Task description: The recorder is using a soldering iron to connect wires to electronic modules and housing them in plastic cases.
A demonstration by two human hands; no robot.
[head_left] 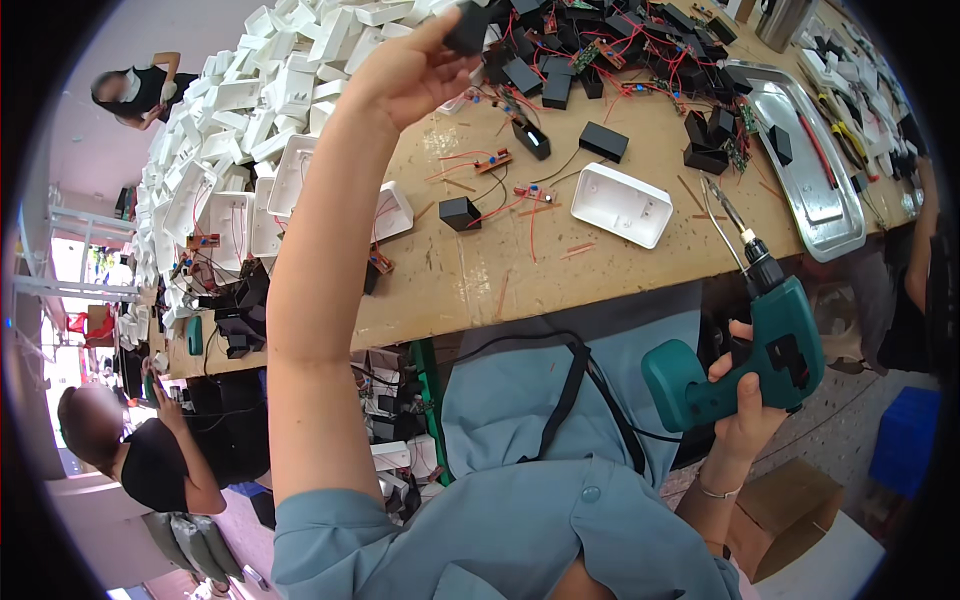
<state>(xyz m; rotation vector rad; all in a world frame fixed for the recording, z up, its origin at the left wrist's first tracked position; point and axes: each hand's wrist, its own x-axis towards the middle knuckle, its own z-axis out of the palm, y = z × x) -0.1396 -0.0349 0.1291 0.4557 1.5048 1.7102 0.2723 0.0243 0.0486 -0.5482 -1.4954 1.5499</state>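
My left hand [418, 75] is stretched out to the far side of the table, its fingers closed on a small black plastic box [467, 30]. On the right, my right hand [748, 400] grips a green soldering gun [785, 335] by its handle. The gun's metal tip [730, 212] points away from me over the table edge. Left of that tip lies an open white plastic case [622, 205]. Beyond the case are a black box [604, 142] and small circuit boards [536, 193] with red wires. Another black box [460, 213] lies nearer the middle.
White cases [300, 60] are heaped at the far left, black boxes with wired boards [590, 60] at the back. A metal tray [800, 150] with pliers [845, 135] beside it stands right. Two people [150, 450] are on the left. The gun's black cord [600, 385] crosses my lap.
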